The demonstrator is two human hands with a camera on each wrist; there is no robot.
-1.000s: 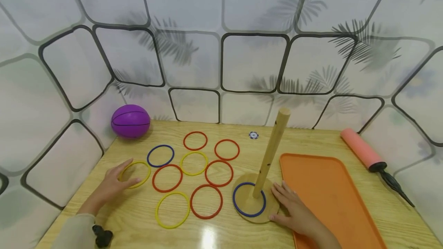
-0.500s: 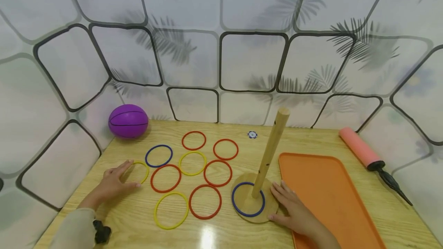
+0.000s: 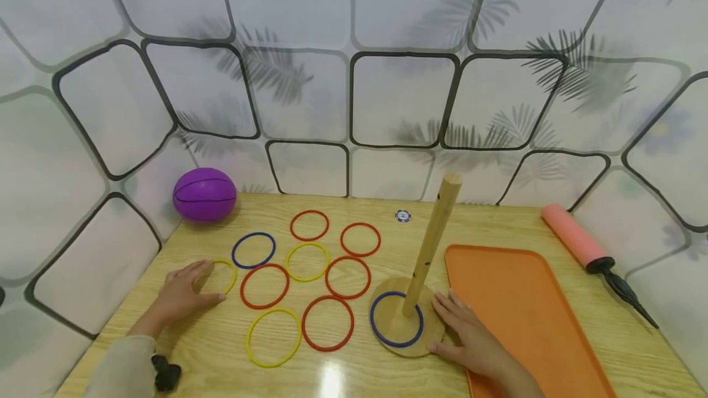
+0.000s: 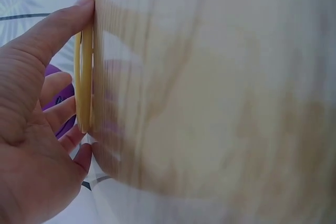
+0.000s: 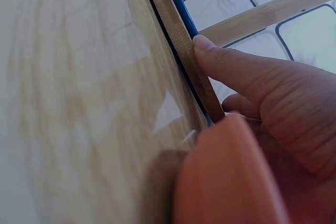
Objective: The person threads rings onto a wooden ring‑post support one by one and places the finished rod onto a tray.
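In the head view, my left hand (image 3: 179,296) lies at a yellow ring (image 3: 235,275) on the table, fingers and thumb spread, hiding the ring's left side. The left wrist view shows the thumb tip touching the yellow ring (image 4: 85,98) and the other fingers behind it. A wooden peg stand has an upright post (image 3: 432,241) and a round base (image 3: 433,319). Around the post's foot a blue ring (image 3: 372,317) lies on the base. My right hand (image 3: 470,339) rests against the base's right rim, with extended fingers; its thumb touches the edge (image 5: 191,56).
Several rings lie flat on the table, among them a red ring (image 3: 353,324), a yellow ring (image 3: 247,336) and a blue ring (image 3: 275,244). An orange tray (image 3: 514,300), pink pump (image 3: 578,238), purple ball (image 3: 204,195) and small chip (image 3: 403,216) lie around them.
My left hand has drawn slightly nearer the body and now covers more of the yellow ring. The right hand keeps its place at the base; the view shifts slightly.
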